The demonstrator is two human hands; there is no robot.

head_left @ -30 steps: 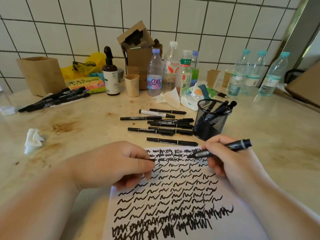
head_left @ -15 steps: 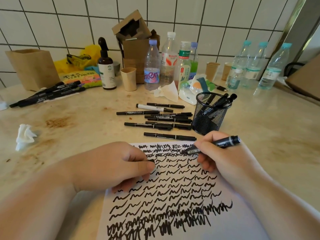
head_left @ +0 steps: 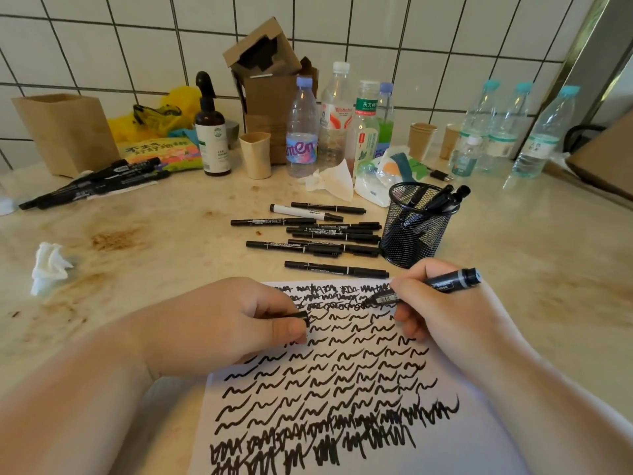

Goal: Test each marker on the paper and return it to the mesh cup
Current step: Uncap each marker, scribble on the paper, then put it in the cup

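Observation:
A white paper (head_left: 455, 440) covered in black squiggles lies in front of me. My right hand (head_left: 442, 313) grips a black marker (head_left: 445, 281) with its tip down on the top lines of the paper. My left hand (head_left: 226, 320) rests on the paper's left part and pinches a small black marker cap (head_left: 301, 316). A black mesh cup (head_left: 416, 231) with a few markers in it stands just beyond my right hand. Several black markers (head_left: 318, 234) lie loose on the counter left of the cup.
More markers (head_left: 92, 183) lie at the far left by a brown paper bag (head_left: 65, 132). Bottles (head_left: 335, 118), paper cups, a cardboard box and a spray bottle (head_left: 210, 132) line the tiled wall. Crumpled tissues (head_left: 49, 267) lie at the left and near the bottles.
The right hand has slid the marker tip a little along the top lines of the paper. The left hand stays in place with the cap. The view has shifted slightly.

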